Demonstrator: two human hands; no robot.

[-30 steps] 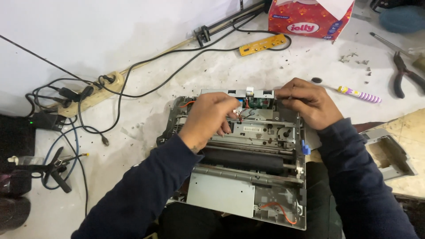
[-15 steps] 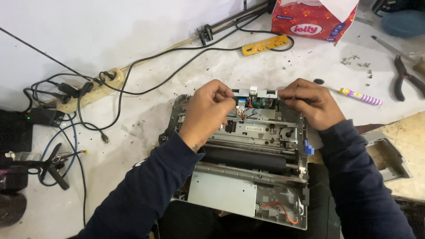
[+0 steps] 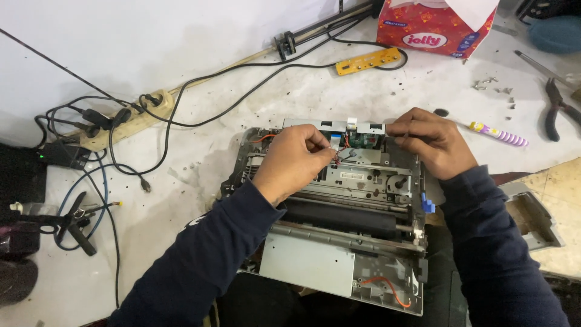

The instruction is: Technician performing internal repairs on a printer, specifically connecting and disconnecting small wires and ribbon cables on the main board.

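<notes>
1. Bottom of frame: two dark blue sleeves (image 3: 206, 260) come up from the lower edge, one each side of an opened printer chassis (image 3: 327, 254)
2. Printer chassis sits centre to lower centre on the stained white table (image 3: 200, 60); grey metal plate (image 3: 305, 263) at its near end, orange wire loop (image 3: 387, 287) at lower right, black roller (image 3: 345, 218) across the middle
3. Left hand (image 3: 293, 160), centre frame, curled over the far part of the chassis, fingertips pinched on a small white connector with red wires (image 3: 336, 145)
4. Right hand (image 3: 433, 142), right of centre, fingers closed together gripping the right end of the metal bar (image 3: 333, 125) along the chassis far edge; what exactly sits under the fingertips cannot tell
5. Green circuit board (image 3: 363, 140) between the two hands, just below the bar
6. Blue plastic clip (image 3: 428, 206) on chassis right side; grey plastic cover (image 3: 535, 218) lies right of it
7. Left edge: power strip (image 3: 130, 121) with black cables (image 3: 181, 91), black adapter (image 3: 57, 154)
8. Right, further back: purple-striped screwdriver (image 3: 499, 133), pliers (image 3: 557, 106), loose screws (image 3: 490, 85)
9. Top of frame: yellow board strip (image 3: 369, 60), red tissue box (image 3: 436, 27)
</notes>
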